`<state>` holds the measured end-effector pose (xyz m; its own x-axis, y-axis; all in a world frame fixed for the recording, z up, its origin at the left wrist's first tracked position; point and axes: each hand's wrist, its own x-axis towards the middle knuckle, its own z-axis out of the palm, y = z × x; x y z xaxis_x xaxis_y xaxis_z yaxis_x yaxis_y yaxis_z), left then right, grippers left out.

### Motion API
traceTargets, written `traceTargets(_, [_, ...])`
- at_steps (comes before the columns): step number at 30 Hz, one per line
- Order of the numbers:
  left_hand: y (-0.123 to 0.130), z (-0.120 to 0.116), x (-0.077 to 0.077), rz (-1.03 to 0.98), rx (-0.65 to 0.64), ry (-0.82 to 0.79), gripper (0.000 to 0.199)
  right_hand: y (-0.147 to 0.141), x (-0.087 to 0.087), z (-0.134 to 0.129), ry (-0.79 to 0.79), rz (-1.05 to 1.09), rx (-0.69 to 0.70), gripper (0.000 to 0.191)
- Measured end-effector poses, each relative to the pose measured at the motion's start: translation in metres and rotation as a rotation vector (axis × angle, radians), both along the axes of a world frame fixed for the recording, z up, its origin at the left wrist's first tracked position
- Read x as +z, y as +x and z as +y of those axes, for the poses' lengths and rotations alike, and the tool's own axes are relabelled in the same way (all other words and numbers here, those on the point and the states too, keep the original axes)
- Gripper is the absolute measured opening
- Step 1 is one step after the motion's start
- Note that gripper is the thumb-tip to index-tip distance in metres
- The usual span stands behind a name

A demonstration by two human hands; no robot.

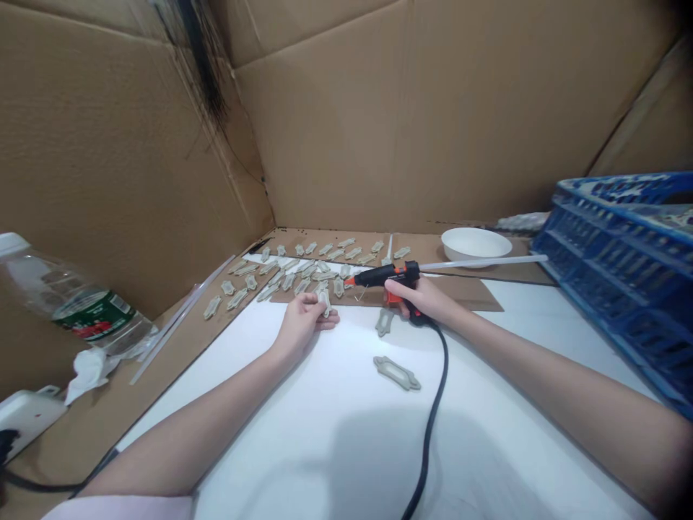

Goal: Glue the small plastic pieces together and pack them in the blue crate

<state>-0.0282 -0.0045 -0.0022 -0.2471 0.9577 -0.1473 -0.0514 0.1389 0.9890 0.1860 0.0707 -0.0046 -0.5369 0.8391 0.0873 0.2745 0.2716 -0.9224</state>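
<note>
My left hand [299, 323] rests on the white sheet, its fingers pinching a small grey moulded piece [325, 302]. My right hand [416, 300] is wrapped around the grip of a black and orange hot glue gun [387, 274], with a long translucent glue stick [481, 261] running from its rear. The nozzle points left, toward the grey pieces. Several similar pieces [303, 273] lie in rows on cardboard beyond my hands. A larger grey frame-shaped piece [397, 373] and a smaller one [384, 321] lie on the white sheet [325, 440].
The glue gun's black cord [436, 404] trails across the sheet toward me. A blue plastic crate [622, 267] stands at right, and a white bowl [476, 244] at the back. Left are a plastic water bottle [65, 296], tissue [89, 372], loose glue sticks [184, 318] and a white power strip [27, 419].
</note>
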Motion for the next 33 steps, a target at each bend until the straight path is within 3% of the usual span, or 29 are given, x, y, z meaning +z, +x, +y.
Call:
traceTargets(8, [-0.003, 0.002, -0.004, 0.068, -0.099, 0.024, 0.016, -0.003, -0.001, -0.006, 0.430, -0.229, -0.058, 0.037])
traceTargets(18, [0.002, -0.003, 0.002, 0.076, -0.178, 0.060, 0.052, -0.007, -0.008, -0.014, 0.992, -0.275, 0.128, 0.027])
traceTargets(33, [0.000, -0.003, -0.004, 0.129, -0.225, 0.059, 0.049, -0.007, -0.011, -0.012, 1.061, -0.331, 0.138, 0.022])
